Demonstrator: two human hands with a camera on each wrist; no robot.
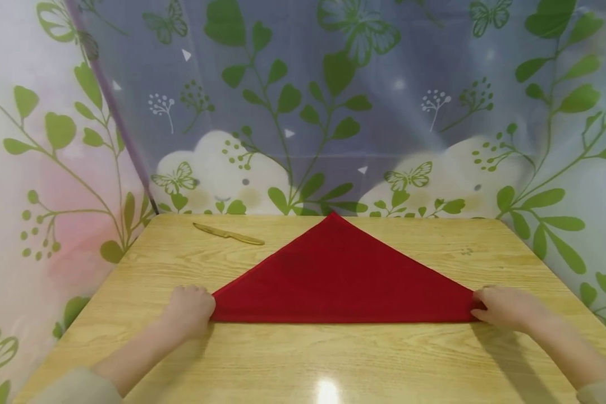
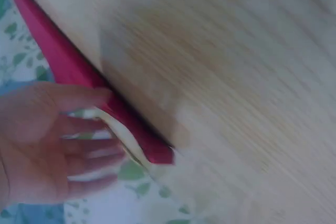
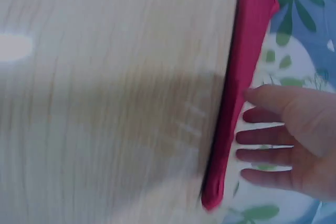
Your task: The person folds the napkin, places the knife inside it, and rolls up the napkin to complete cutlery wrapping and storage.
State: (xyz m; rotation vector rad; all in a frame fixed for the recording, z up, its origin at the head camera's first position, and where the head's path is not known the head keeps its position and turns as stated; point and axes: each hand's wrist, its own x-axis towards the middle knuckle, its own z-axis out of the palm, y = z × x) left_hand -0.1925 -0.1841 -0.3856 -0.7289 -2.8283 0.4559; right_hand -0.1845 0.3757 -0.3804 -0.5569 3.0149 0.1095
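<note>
A red cloth [image 1: 340,275], folded into a triangle, lies on the table with its long straight edge towards me and its peak at the back. My left hand [image 1: 189,308] is at the cloth's left corner. In the left wrist view its thumb touches the red fabric [image 2: 73,69] and the other fingers extend fairly straight. At the opposite corner is my right hand [image 1: 510,307]. The right wrist view has its thumb tip at the fabric's edge [image 3: 239,72], with the other fingers straight and spread beside the cloth.
A gold-coloured knife [image 1: 229,233] lies at the back left of the wooden table [image 1: 262,359], left of the cloth's peak. Behind the table and at both sides hangs a curtain [image 1: 293,73] printed with leaves and butterflies.
</note>
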